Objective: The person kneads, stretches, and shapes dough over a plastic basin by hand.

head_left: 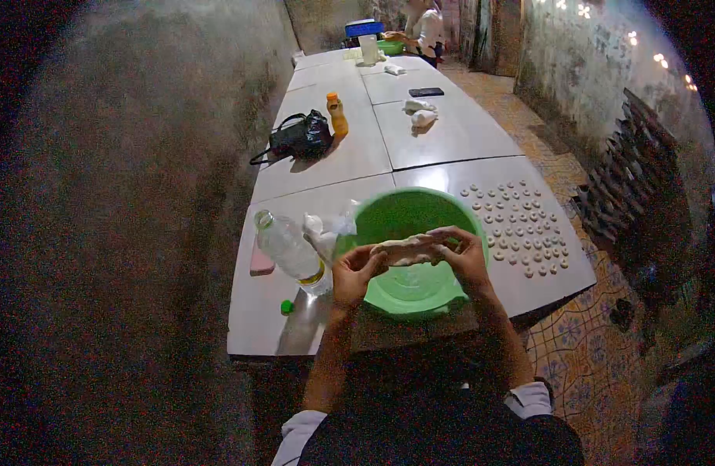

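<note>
The left hand (pixel 356 276) and right hand (pixel 462 260), each grip pinched closed, hold a long pale dough-like strip (pixel 408 250), its ends partly hidden, over the round green plastic basin (pixel 420 303) near the white rectangular counter's (pixel 462 151) front edge, with free surface beyond.

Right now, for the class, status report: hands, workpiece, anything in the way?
Left hand, right hand: gripping opposite ends of dough strip. Dough strip held over green plastic basin. Clear plastic bottle near left hand, apparently not blocking.
</note>
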{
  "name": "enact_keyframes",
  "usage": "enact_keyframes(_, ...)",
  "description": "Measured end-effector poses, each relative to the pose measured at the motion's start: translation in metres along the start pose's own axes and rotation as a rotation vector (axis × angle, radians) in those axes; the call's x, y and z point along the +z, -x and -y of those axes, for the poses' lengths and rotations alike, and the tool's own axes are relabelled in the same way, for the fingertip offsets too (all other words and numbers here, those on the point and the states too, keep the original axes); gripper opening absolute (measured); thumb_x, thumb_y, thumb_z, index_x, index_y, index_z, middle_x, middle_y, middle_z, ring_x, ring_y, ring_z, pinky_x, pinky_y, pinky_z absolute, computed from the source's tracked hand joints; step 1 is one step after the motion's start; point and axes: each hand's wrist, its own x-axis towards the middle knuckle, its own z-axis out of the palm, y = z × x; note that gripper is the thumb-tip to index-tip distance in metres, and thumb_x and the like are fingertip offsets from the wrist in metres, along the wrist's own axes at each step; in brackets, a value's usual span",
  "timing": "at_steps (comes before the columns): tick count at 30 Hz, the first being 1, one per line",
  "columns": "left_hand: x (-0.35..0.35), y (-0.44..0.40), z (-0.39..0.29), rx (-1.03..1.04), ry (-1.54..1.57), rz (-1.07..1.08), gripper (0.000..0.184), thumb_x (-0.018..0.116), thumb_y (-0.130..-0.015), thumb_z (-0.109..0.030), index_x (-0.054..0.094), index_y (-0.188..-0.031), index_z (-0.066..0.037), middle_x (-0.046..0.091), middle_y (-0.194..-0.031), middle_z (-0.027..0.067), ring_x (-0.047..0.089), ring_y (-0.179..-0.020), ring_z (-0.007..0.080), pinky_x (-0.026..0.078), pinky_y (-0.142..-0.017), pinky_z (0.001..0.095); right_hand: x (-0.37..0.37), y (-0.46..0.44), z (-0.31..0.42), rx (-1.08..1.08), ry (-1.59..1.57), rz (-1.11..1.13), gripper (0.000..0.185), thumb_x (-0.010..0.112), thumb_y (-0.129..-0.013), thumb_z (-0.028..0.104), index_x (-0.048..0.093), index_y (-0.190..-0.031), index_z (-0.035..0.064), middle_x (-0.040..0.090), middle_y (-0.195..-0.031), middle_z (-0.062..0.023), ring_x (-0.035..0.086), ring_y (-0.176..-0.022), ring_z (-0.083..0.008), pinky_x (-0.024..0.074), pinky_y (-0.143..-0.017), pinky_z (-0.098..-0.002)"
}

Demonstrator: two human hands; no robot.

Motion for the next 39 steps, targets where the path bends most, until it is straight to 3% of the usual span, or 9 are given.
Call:
enact_keyframes(8, -0.001, -0.016, -0.022, 0.284, -0.092, 0.123, 0.032, 0.049, -0.078, 0.000, 0.049, -0.111, 0.001, 0.054, -0.108, 0.0110, 0.051, -0.102, 0.0179, 0.039, -0.089, 0.0359, 0.004, -0.010, 0.030, -0.281, 0.111, -0.022, 0.020, 0.053, -0.068, -0.006, 0.059, -0.087, -0.0012, 0.055, -0.101, -0.0133, 0.054, -0.096, -0.0196, 0.0436, -0.081, -0.0267)
enact_keyframes(11, -0.017, -0.018, -0.020, 0.275, -0.389, 0.021, 0.046, 0.050, -0.077, -0.005, 0.039, -0.121, -0.007, 0.044, -0.122, 0.0089, 0.041, -0.113, 0.0215, 0.029, -0.096, 0.0394, -0.013, -0.003, 0.017, -0.342, 0.674, 0.305, 0.021, 0.057, -0.066, -0.003, 0.061, -0.086, 0.0035, 0.056, -0.101, -0.0141, 0.054, -0.096, -0.0269, 0.0416, -0.085, -0.0330)
enact_keyframes(16, -0.029, -0.005, -0.005, 0.210, -0.532, -0.076, 0.040, 0.052, -0.076, -0.007, 0.044, -0.116, -0.007, 0.050, -0.114, 0.0099, 0.045, -0.110, 0.0241, 0.034, -0.092, 0.0405, -0.026, -0.020, 0.009, -0.285, 0.611, 0.246, 0.024, 0.061, -0.064, 0.001, 0.060, -0.088, 0.0037, 0.058, -0.096, -0.0124, 0.055, -0.092, -0.0260, 0.0420, -0.084, -0.0327)
enact_keyframes(19, -0.034, -0.007, 0.013, 0.481, -0.814, -0.044, 0.035, 0.053, -0.076, -0.011, 0.047, -0.110, -0.007, 0.052, -0.109, 0.0135, 0.047, -0.105, 0.0279, 0.033, -0.092, 0.0450, -0.004, -0.042, -0.001, -0.275, 0.685, 0.443, 0.033, 0.063, -0.065, 0.004, 0.057, -0.097, 0.0051, 0.052, -0.109, -0.0138, 0.049, -0.102, -0.0274, 0.0392, -0.088, -0.0345)
enact_keyframes(25, -0.036, -0.004, 0.037, 0.398, -1.116, 0.065, 0.038, 0.053, -0.076, -0.019, 0.046, -0.112, -0.009, 0.051, -0.112, 0.0117, 0.043, -0.110, 0.0281, 0.018, -0.099, 0.0481, -0.017, -0.088, -0.141, -0.493, 1.331, 0.918, 0.047, 0.058, -0.072, 0.011, 0.044, -0.117, 0.0087, 0.043, -0.121, -0.0157, 0.042, -0.110, -0.0331, 0.0364, -0.092, -0.0376)
enact_keyframes(28, -0.036, 0.000, 0.044, 0.335, -1.104, 0.028, 0.035, 0.051, -0.077, -0.021, 0.049, -0.111, -0.011, 0.053, -0.110, 0.0108, 0.045, -0.109, 0.0256, 0.016, -0.100, 0.0473, -0.021, -0.097, -0.158, -0.377, 1.104, 0.881, 0.044, 0.061, -0.068, 0.010, 0.051, -0.110, 0.0041, 0.046, -0.116, -0.0188, 0.043, -0.110, -0.0315, 0.0388, -0.090, -0.0363)
enact_keyframes(30, -0.036, 0.000, 0.042, 0.339, -1.081, 0.014, 0.033, 0.051, -0.078, -0.021, 0.050, -0.109, -0.012, 0.055, -0.107, 0.0101, 0.047, -0.107, 0.0238, 0.017, -0.099, 0.0471, -0.024, -0.104, -0.162, 0.312, 0.591, 0.634, 0.037, 0.060, -0.067, 0.007, 0.055, -0.104, 0.0029, 0.051, -0.110, -0.0184, 0.049, -0.104, -0.0297, 0.0397, -0.088, -0.0362)
enact_keyframes(31, -0.035, 0.000, 0.039, 0.361, -1.075, 0.011, 0.033, 0.050, -0.078, -0.021, 0.050, -0.109, -0.012, 0.055, -0.105, 0.0114, 0.048, -0.105, 0.0233, 0.016, -0.099, 0.0472, -0.020, -0.109, -0.157, -0.097, 1.032, 0.696, 0.032, 0.061, -0.066, 0.006, 0.058, -0.098, 0.0018, 0.058, -0.097, -0.0165, 0.057, -0.091, -0.0283, 0.0440, -0.081, -0.0357)
enact_keyframes(39, -0.042, -0.009, 0.043, 0.424, -0.944, 0.016, 0.031, 0.049, -0.077, -0.014, 0.050, -0.108, -0.010, 0.055, -0.104, 0.0106, 0.049, -0.101, 0.0267, 0.023, -0.097, 0.0462, 0.015, -0.114, -0.083, 0.114, 0.955, 0.685, 0.035, 0.063, -0.065, 0.010, 0.059, -0.099, 0.0049, 0.062, -0.086, -0.0127, 0.061, -0.080, -0.0247, 0.0480, -0.070, -0.0329)
